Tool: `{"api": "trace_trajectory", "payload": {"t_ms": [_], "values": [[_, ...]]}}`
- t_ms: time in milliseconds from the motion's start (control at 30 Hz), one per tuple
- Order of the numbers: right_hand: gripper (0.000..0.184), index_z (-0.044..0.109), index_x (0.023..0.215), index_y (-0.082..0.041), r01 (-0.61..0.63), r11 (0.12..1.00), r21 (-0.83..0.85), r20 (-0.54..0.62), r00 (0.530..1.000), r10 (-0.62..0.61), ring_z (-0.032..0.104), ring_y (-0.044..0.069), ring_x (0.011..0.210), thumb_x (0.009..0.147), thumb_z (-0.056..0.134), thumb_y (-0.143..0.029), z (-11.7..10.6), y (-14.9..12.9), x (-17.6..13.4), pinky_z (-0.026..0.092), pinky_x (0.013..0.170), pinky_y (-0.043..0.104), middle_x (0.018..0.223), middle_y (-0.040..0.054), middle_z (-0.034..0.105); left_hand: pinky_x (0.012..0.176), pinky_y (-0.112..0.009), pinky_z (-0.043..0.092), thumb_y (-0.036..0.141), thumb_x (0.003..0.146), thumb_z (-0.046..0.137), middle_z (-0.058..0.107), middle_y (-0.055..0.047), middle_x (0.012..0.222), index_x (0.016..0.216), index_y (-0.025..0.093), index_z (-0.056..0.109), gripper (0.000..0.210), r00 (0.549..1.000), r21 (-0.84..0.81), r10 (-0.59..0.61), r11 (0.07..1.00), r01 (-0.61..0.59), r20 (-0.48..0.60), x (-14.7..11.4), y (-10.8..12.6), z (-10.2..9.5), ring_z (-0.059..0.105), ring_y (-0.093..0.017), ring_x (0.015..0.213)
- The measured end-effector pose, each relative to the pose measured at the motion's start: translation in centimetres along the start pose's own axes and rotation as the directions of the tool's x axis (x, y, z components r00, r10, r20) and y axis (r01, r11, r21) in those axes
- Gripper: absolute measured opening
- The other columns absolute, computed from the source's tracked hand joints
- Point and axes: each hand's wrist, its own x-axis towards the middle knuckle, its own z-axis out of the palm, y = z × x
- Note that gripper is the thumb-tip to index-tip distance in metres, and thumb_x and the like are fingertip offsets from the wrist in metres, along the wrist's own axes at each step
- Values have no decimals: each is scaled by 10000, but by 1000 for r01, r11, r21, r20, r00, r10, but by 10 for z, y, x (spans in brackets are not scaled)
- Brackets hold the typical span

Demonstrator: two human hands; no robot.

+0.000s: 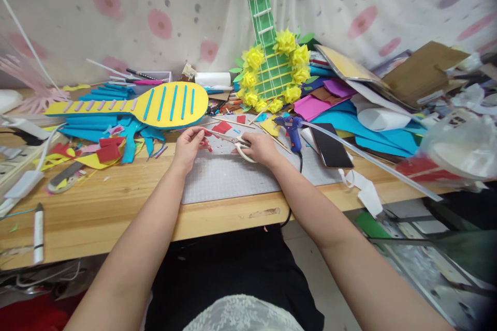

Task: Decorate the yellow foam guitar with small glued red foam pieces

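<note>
Scissors (pixel 245 154) with pale handles are in my right hand (pixel 261 149), fingers wrapped round the loops. Their blades point left, towards my left hand (pixel 188 146). Thumb and forefinger of the left hand pinch a small piece of red paper (pixel 205 148) near the blade tips; its shape is partly hidden by the fingers. Both hands are over a grey cutting mat (pixel 229 178). Red scraps (pixel 222 128) lie on the mat just beyond the scissors. A blue glue gun (pixel 293 133) rests to the right of my right hand.
A yellow paper guitar shape (pixel 171 105) lies at left on blue strips. Behind the mat stands a green one (pixel 267 70) ringed with yellow flowers. A phone (pixel 332 146), coloured sheets (pixel 373 132) and a bagged tub (pixel 446 160) are at right. A crayon-like stick (pixel 38 235) is front left.
</note>
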Motion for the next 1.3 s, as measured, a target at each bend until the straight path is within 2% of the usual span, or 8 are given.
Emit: {"api": "trace_trajectory", "payload": {"t_ms": [300,467,633,733,900,1033,1200,1300], "values": [[444,623,755,-188,-141,989,36,-40,989,142,516,149,666,754,512,-619,1,3,2,242,565,249,743,44,642,543,-234,529,319,652,668,648,-27,762,751,154,582,211,999,1,-37,999,37,-14,-3,6,2,593,-98,596],[449,624,763,-196,-216,976,-8,-46,976,215,535,163,677,764,483,-623,2,8,2,249,556,254,773,53,657,551,-231,520,296,693,617,656,-29,735,722,160,508,177,984,-47,-144,989,140,-107,-2,7,4,650,-130,646],[451,627,755,-195,-226,974,-6,-39,974,225,535,163,689,758,486,-623,3,10,3,254,558,252,794,59,661,496,-196,492,258,643,685,620,-3,658,744,164,456,267,960,-85,-233,971,222,-156,-1,8,5,644,-124,606],[452,625,739,-196,-231,973,1,-38,972,231,530,162,677,746,495,-629,4,10,3,246,552,254,779,55,658,492,-219,502,221,571,732,623,4,665,793,172,447,365,971,-68,-192,981,184,-141,-2,6,5,648,-146,622],[461,629,749,-200,-263,965,17,-43,964,263,529,164,666,755,475,-635,3,10,2,251,551,252,748,52,653,499,-264,523,174,487,757,615,20,666,820,174,458,447,995,82,-77,993,81,-57,-4,0,6,623,-144,588],[452,629,752,-198,-289,957,16,-22,957,290,544,171,682,753,487,-627,0,7,2,261,553,254,761,56,658,456,-234,500,172,470,767,567,51,621,812,177,474,450,997,217,-22,975,38,-74,-4,-2,7,571,-106,507],[468,626,741,-198,-298,955,3,-18,954,298,552,173,685,748,483,-643,-1,7,2,257,547,254,761,58,660,443,-214,493,174,469,768,556,54,600,770,178,486,412,997,224,12,974,5,-76,-4,-1,7,558,-96,494],[463,630,754,-199,-300,954,-3,-9,954,300,555,174,690,750,486,-638,0,7,2,265,551,253,775,61,664,444,-207,493,201,485,770,566,45,605,756,176,519,370,999,218,26,976,-17,-39,-3,-2,6,572,-100,507]]}}
